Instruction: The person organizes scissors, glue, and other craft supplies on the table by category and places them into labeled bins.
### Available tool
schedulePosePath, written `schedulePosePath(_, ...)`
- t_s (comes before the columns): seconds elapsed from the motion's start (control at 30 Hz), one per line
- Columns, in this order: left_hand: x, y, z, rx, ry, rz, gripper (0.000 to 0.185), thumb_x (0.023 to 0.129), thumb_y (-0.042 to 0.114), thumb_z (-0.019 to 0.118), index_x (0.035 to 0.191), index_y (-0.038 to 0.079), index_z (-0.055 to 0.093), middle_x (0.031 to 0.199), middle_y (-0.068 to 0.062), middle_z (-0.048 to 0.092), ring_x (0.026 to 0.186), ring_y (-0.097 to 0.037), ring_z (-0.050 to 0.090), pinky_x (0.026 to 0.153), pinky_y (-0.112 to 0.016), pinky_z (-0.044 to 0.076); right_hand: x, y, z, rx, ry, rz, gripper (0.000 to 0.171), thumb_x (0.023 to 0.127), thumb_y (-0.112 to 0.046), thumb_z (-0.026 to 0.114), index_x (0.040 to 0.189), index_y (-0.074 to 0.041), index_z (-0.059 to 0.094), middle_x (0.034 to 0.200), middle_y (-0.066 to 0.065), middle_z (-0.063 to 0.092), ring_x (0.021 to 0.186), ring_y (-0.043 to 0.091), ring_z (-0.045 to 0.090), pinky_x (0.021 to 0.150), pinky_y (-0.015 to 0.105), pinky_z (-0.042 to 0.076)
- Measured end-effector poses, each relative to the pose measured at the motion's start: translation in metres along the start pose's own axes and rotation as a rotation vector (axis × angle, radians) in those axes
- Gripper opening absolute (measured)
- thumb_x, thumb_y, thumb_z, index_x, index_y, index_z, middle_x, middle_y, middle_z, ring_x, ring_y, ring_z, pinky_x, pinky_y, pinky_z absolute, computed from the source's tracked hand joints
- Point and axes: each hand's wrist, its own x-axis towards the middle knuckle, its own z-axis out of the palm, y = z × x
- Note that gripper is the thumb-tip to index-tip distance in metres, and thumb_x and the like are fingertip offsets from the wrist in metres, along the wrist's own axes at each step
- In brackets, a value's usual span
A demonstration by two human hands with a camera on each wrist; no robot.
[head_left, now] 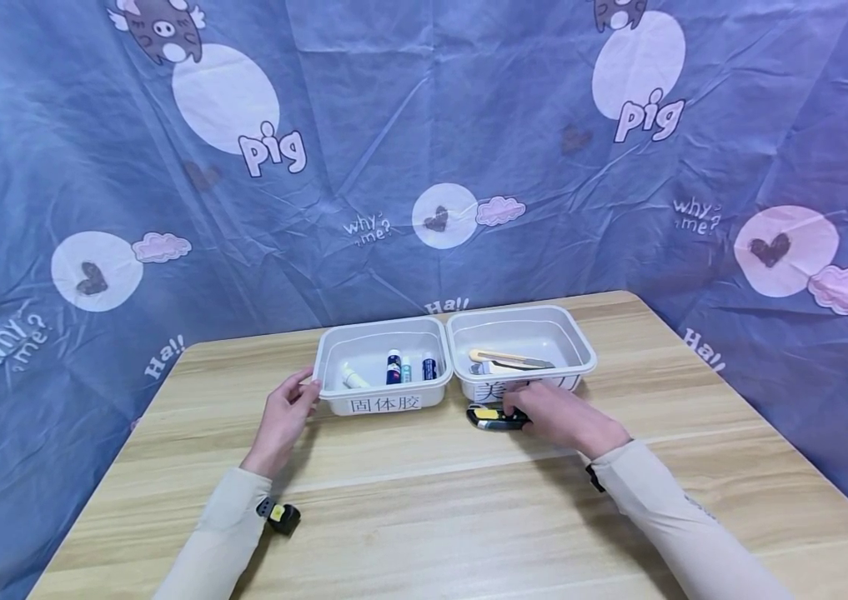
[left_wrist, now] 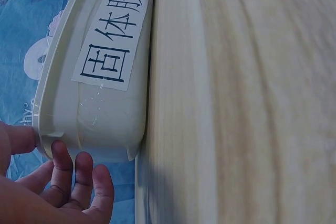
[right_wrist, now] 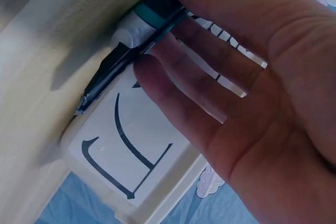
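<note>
Yellow and black, the utility knife (head_left: 497, 417) lies flat on the wooden table (head_left: 424, 500), just right of centre in the head view, directly in front of the right-hand tray (head_left: 521, 343) and close against its labelled front wall. I see my right hand (head_left: 560, 414) on it from the right: the fingertips reach the knife's right end, and most of the body shows to the left of them. In the right wrist view the fingers (right_wrist: 173, 85) are nearly straight, laid on the knife (right_wrist: 131, 45) with the thumb over its top; I read that as a light touch and not yet a closed grip, though the underside is hidden.

The knife's long axis runs left to right across the head view, parallel to the tray's front wall. Which end carries the blade I cannot tell from here; in the wrist view a thin dark end points toward the lower left of the frame.

My left hand (head_left: 284, 414) is well apart from the knife, at the left end of the left-hand tray (head_left: 382, 367), fingers relaxed, the thumb touching the rim (left_wrist: 39, 129) and nothing held. The right hand is plainly the nearer one. Glue sticks (head_left: 393, 367) stand in the left tray; a wooden-handled tool (head_left: 509, 359) lies in the right one.
</note>
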Motion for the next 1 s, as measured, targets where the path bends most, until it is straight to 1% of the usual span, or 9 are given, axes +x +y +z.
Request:
schedulePosePath(0.07, 0.0, 0.0, 0.0, 0.001, 0.001, 0.0, 0.048, 0.106, 0.021, 0.057, 0.15, 0.003, 0.048, 0.103, -0.004, 0.064, 0.093, -0.017, 0.06, 0.079, -0.024, 0.056, 0.0, 0.0, -0.001, 0.0, -0.006, -0.008, 0.028, 0.072, 0.003, 0.085, 0.086, -0.014, 0.068, 0.089, -0.002, 0.068, 0.072, 0.016, 0.062, 0.068, 0.035, 0.055)
schedulePosePath(0.23, 0.001, -0.002, 0.0, 0.001, 0.002, 0.005, 0.047, 0.106, 0.02, 0.057, 0.149, 0.003, 0.05, 0.103, -0.005, 0.064, 0.086, -0.016, 0.06, 0.076, -0.024, 0.055, -0.002, -0.002, -0.005, -0.003, -0.026, 0.007, 0.028, 0.073, 0.003, 0.084, 0.092, -0.013, 0.071, 0.093, 0.001, 0.071, 0.078, 0.02, 0.067, 0.073, 0.038, 0.058)
schedulePosePath(0.43, 0.002, -0.003, 0.0, 0.003, 0.003, 0.005, 0.046, 0.106, 0.02, 0.057, 0.149, 0.003, 0.049, 0.102, -0.004, 0.064, 0.086, -0.016, 0.06, 0.076, -0.024, 0.055, -0.002, -0.003, -0.01, 0.018, -0.04, 0.006, 0.03, 0.075, 0.005, 0.082, 0.098, -0.011, 0.072, 0.098, 0.002, 0.072, 0.087, 0.024, 0.07, 0.079, 0.041, 0.059)
schedulePosePath(0.53, 0.002, -0.003, 0.0, 0.002, 0.004, 0.004, 0.046, 0.106, 0.019, 0.056, 0.149, 0.003, 0.049, 0.102, -0.004, 0.064, 0.087, -0.017, 0.06, 0.077, -0.024, 0.055, -0.003, -0.005, -0.015, 0.03, -0.035, 0.004, 0.029, 0.075, 0.007, 0.08, 0.095, -0.013, 0.07, 0.095, 0.0, 0.071, 0.086, 0.022, 0.069, 0.077, 0.041, 0.058)
schedulePosePath(0.73, 0.002, -0.003, 0.0, 0.005, 0.003, 0.005, 0.046, 0.106, 0.019, 0.056, 0.149, 0.003, 0.049, 0.105, -0.006, 0.064, 0.088, -0.017, 0.06, 0.078, -0.025, 0.055, -0.005, -0.008, -0.026, 0.037, -0.017, 0.0, 0.03, 0.077, 0.008, 0.079, 0.091, -0.016, 0.067, 0.091, -0.004, 0.067, 0.081, 0.014, 0.062, 0.069, 0.037, 0.054)
schedulePosePath(0.83, 0.001, -0.003, 0.0, 0.006, 0.004, 0.006, 0.046, 0.106, 0.019, 0.056, 0.149, 0.003, 0.049, 0.106, -0.006, 0.064, 0.088, -0.017, 0.06, 0.078, -0.024, 0.055, -0.006, -0.009, -0.029, 0.027, -0.002, 0.002, 0.029, 0.078, 0.006, 0.079, 0.091, -0.017, 0.068, 0.092, -0.005, 0.068, 0.082, 0.012, 0.062, 0.069, 0.036, 0.054)
schedulePosePath(1.0, 0.001, -0.002, 0.001, 0.004, 0.004, 0.007, 0.047, 0.106, 0.02, 0.056, 0.149, 0.002, 0.049, 0.105, -0.007, 0.064, 0.088, -0.016, 0.059, 0.077, -0.024, 0.055, -0.007, -0.008, -0.033, 0.035, 0.029, -0.011, 0.029, 0.078, 0.005, 0.08, 0.092, -0.017, 0.068, 0.095, -0.005, 0.07, 0.085, 0.013, 0.064, 0.072, 0.038, 0.054)
